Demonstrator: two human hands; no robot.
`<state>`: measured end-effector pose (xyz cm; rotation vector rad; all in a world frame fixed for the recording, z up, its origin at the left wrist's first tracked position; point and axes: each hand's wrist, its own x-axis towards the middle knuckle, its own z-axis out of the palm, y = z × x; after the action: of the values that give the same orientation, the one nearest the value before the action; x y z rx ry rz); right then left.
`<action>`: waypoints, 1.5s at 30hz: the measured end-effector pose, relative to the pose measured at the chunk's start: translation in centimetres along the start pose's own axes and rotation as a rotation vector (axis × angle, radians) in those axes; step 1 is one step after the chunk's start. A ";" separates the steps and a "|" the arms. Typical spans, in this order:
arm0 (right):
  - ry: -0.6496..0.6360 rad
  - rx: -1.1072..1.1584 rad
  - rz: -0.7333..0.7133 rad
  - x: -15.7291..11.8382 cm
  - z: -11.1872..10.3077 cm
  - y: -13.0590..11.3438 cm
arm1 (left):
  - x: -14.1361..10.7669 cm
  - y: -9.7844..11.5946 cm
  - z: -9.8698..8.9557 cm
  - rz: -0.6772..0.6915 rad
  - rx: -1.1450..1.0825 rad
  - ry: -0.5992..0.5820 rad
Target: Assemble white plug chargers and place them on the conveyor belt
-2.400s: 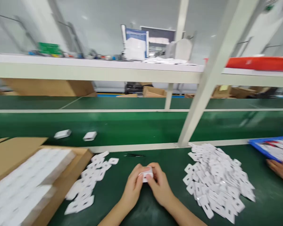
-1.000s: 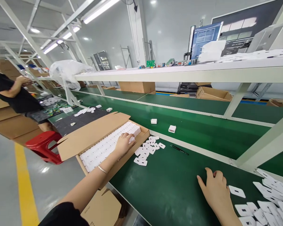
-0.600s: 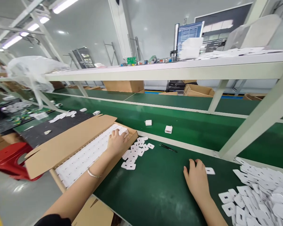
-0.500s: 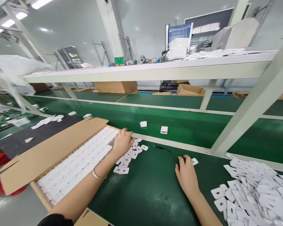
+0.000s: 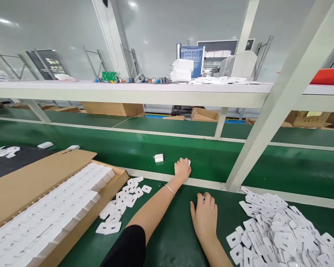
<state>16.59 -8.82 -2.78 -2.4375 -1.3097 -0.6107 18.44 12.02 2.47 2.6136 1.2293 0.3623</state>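
My left hand reaches over the bench's raised pale edge onto the green belt. Its fingers close over a small white plug-in charger, mostly hidden by them. My right hand rests low over the green bench top, fingers curled and close together. Beneath those fingers a bit of a white slotted plate shows. Another white charger lies on the belt left of my left hand, its prongs pointing left.
At left stands a cardboard box with rows of white pieces. Beside it lies a small spread of white slotted plates. A large heap of such plates covers the right. A slanted white post rises behind it.
My left hand has left the box's far end and moved right onto the charger on the belt. My right hand has closed over the slotted plate. The view has turned right.
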 end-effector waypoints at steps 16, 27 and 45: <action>-0.081 -0.047 0.089 0.5 -1.3 1.1 | -19.9 -6.6 -4.2 0.147 -0.954 0.277; -0.076 0.262 -0.054 0.7 -1.4 2.4 | -22.1 -5.6 -5.1 0.186 -0.871 0.286; -0.145 0.380 0.088 0.9 -2.9 4.2 | -21.7 -6.3 -4.3 0.046 -1.001 0.111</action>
<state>19.93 -11.75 -0.16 -2.2387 -1.2321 -0.1453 -0.83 -0.47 1.89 1.7591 0.7107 0.8676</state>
